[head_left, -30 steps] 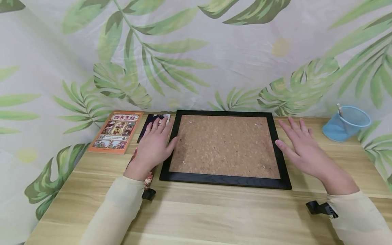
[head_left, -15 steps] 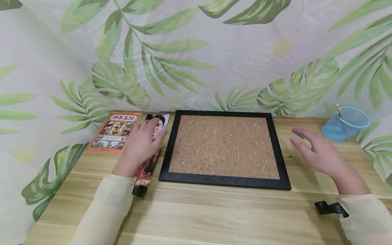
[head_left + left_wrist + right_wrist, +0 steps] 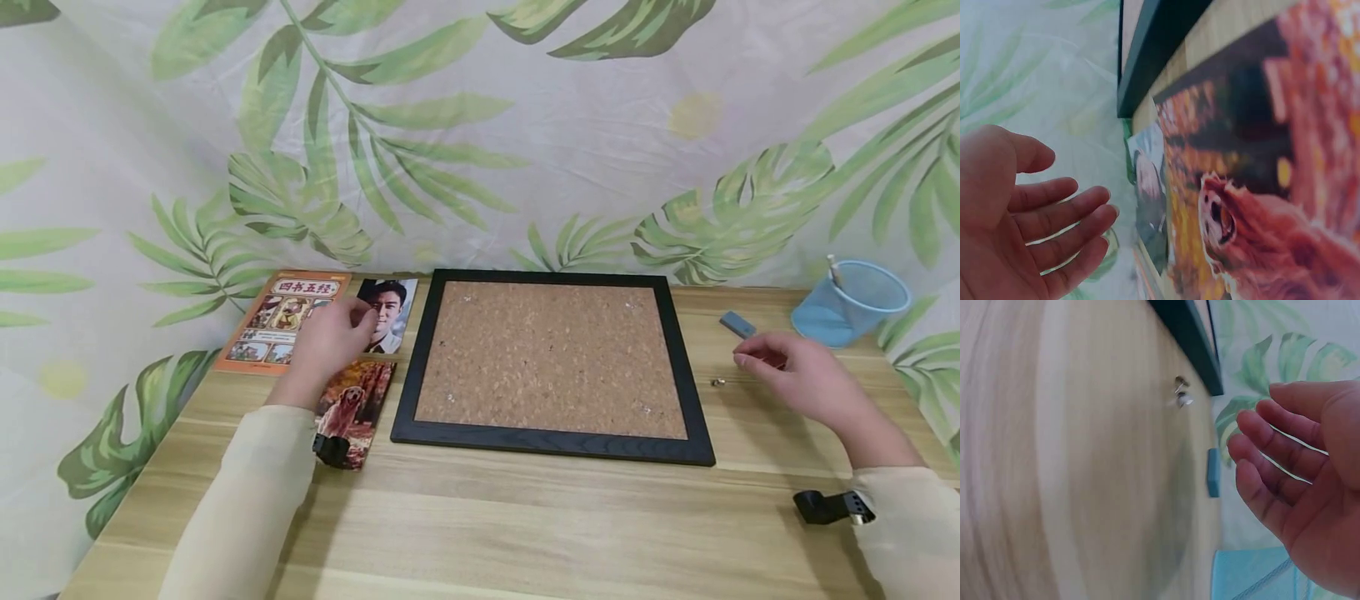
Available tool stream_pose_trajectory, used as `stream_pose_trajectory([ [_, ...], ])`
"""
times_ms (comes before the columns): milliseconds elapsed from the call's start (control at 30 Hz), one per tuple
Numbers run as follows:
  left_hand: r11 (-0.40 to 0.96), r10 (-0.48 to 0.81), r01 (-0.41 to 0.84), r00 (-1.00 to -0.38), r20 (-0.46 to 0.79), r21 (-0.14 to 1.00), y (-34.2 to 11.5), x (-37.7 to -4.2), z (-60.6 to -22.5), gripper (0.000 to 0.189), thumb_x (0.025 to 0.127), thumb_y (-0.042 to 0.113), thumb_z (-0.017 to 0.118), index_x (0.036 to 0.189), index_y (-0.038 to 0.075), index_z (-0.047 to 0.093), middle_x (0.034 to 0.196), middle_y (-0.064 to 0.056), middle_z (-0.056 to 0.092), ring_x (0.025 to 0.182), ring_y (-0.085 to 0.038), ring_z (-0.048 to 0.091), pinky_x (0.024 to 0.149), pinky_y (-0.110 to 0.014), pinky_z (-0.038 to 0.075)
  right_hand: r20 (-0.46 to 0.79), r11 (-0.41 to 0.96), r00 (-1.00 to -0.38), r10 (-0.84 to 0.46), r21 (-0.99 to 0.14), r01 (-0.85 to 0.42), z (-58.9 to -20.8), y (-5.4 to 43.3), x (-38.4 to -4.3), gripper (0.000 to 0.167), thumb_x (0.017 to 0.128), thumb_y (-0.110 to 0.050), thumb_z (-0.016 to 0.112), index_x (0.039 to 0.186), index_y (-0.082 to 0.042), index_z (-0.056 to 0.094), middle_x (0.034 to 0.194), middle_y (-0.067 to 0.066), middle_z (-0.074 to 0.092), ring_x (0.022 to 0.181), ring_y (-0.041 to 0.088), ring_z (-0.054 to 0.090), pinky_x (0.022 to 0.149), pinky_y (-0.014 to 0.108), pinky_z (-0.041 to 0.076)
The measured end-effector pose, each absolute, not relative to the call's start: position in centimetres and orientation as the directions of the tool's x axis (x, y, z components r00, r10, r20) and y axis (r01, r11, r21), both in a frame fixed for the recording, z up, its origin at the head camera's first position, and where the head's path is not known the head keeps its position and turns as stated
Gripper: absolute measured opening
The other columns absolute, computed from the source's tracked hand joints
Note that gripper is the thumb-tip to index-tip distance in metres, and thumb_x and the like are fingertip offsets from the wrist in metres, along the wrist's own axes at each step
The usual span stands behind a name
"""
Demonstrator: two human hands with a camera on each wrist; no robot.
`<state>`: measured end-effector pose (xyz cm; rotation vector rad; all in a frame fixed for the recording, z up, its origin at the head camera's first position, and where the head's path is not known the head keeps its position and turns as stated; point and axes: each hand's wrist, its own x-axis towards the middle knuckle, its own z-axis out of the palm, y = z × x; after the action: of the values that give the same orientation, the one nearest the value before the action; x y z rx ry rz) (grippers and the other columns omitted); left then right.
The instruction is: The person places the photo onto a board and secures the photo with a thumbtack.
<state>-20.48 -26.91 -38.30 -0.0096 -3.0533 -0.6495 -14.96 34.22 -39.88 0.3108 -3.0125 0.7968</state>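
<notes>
My left hand (image 3: 326, 350) hovers over the photos on the left, its fingers loosely bent and holding nothing. Behind it lies a portrait photo (image 3: 392, 312); a photo of a dog among autumn leaves (image 3: 358, 398) lies nearer, partly covered by the wrist. To the right of the cork board, my right hand (image 3: 802, 383) hangs above the table, fingers relaxed, with nothing in them. Close to it are a small blue block (image 3: 738, 324) and small metallic pins (image 3: 1182, 394). Between the hands sits the black-framed cork board (image 3: 551, 362), with small clear pins near its corners.
An orange booklet (image 3: 258, 357) lies at the far left, partly behind the left hand. A blue mesh pen cup (image 3: 847, 304) holding a thin stick stands at the back right. A leaf-patterned cloth (image 3: 585, 150) hangs behind the wooden table (image 3: 540, 525).
My left hand has moved left off the photos' right side, uncovering both. My right hand has drawn right, away from the frame, and its fingers have bent; the blue block and pins have come into view.
</notes>
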Motion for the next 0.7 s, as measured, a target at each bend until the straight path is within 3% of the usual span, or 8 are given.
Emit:
stream_pose_trajectory([
  [200,0.944,-0.020,-0.033,-0.999,-0.042,0.329,-27.6,-21.7,-38.9,0.045,0.110,0.035,0.053,0.127,-0.005,0.068,0.103,-0.023,0.072,0.082,-0.036,0.065,0.075,-0.052,0.051,-0.074,0.849,-0.971,-0.227,-0.504,-0.160,-41.0,35.0,-15.5,0.020,0.107,-0.018,0.068,0.115,-0.001,0.076,0.099,0.007,0.075,0.082,0.002,0.057,0.071,0.024,0.049],
  [267,0.961,-0.017,-0.033,-0.998,-0.061,0.274,-27.7,-22.0,-39.0,0.049,0.109,0.037,0.056,0.126,-0.008,0.066,0.108,-0.029,0.070,0.089,-0.043,0.067,0.080,-0.057,0.052,-0.112,0.843,-0.966,-0.234,-0.519,-0.144,-41.2,35.0,-15.7,0.021,0.107,-0.017,0.067,0.116,0.000,0.075,0.097,0.005,0.074,0.079,0.004,0.058,0.069,0.024,0.050],
  [333,0.973,-0.012,-0.033,-0.996,-0.093,0.227,-27.9,-22.4,-39.2,0.058,0.108,0.040,0.058,0.131,-0.013,0.062,0.123,-0.038,0.064,0.107,-0.054,0.064,0.092,-0.065,0.051,-0.138,0.835,-0.961,-0.238,-0.534,-0.130,-41.5,35.0,-15.8,0.021,0.107,-0.017,0.067,0.116,0.001,0.075,0.093,0.004,0.074,0.076,0.004,0.059,0.066,0.025,0.050],
  [467,0.982,-0.023,-0.056,-0.984,-0.179,0.183,-27.9,-22.9,-39.5,0.082,0.107,0.050,0.058,0.146,-0.021,0.046,0.148,-0.050,0.041,0.135,-0.068,0.043,0.112,-0.076,0.039,-0.165,0.835,-0.958,-0.236,-0.539,-0.113,-41.8,34.6,-15.8,0.022,0.107,-0.019,0.068,0.114,0.000,0.076,0.089,0.001,0.073,0.073,0.006,0.059,0.064,0.025,0.050],
  [533,0.981,-0.041,-0.080,-0.977,-0.210,0.179,-27.8,-23.0,-39.6,0.090,0.106,0.053,0.059,0.150,-0.022,0.041,0.152,-0.051,0.035,0.139,-0.070,0.038,0.114,-0.077,0.037,-0.172,0.843,-0.957,-0.232,-0.526,-0.110,-41.8,34.4,-15.8,0.023,0.107,-0.021,0.069,0.113,0.000,0.077,0.088,0.000,0.072,0.073,0.006,0.058,0.064,0.025,0.049],
  [700,0.979,-0.075,-0.117,-0.969,-0.236,0.170,-27.7,-23.4,-40.1,0.094,0.103,0.056,0.064,0.151,-0.021,0.040,0.153,-0.049,0.035,0.140,-0.067,0.039,0.112,-0.076,0.040,-0.165,0.869,-0.960,-0.226,-0.479,-0.122,-41.9,33.9,-16.0,0.023,0.105,-0.022,0.071,0.109,-0.001,0.078,0.088,0.001,0.072,0.077,0.011,0.057,0.067,0.027,0.047],
])
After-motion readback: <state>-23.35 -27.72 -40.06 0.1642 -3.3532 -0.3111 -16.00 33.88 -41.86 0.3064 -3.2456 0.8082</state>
